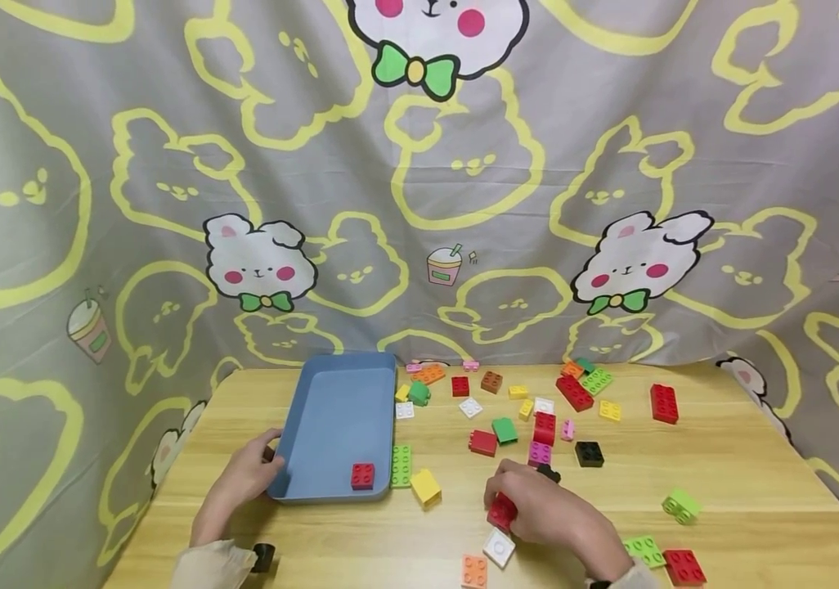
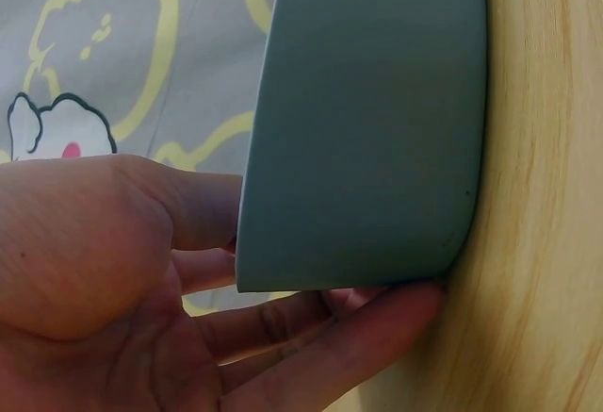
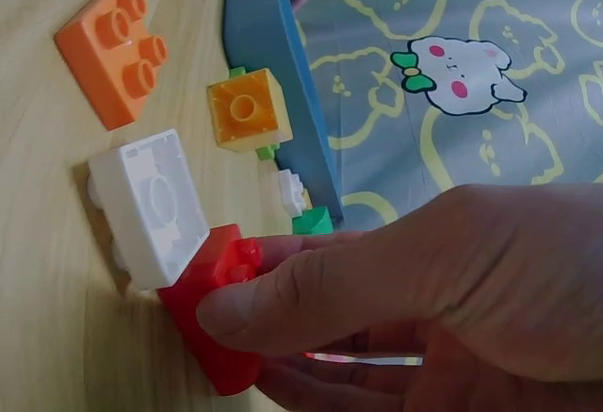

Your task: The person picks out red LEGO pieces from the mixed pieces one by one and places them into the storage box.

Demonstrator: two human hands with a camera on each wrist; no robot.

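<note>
My left hand [image 1: 246, 473] grips the near left corner of a blue tray [image 1: 291, 425]. In the left wrist view its thumb goes over the rim of the tray [image 2: 367, 129], and its fingers lie along the outer wall. One red four-stud brick [image 1: 363, 476] sits inside the tray's near right corner. My right hand [image 1: 537, 501] pinches another red brick [image 1: 502, 514] low over the table; the right wrist view shows the thumb on this brick [image 3: 205, 289]. Against it or just beside it lies an upturned white brick [image 3: 155, 209], with an orange brick [image 3: 113, 54] farther off.
A green brick [image 1: 401, 466] and a yellow brick [image 1: 426, 488] lie along the tray's right side. Several loose bricks in many colours cover the table's back right, including a black one [image 1: 589, 454]. Light green [image 1: 643, 551] and red [image 1: 684, 567] bricks lie near my right wrist. A patterned curtain [image 1: 405, 204] hangs behind.
</note>
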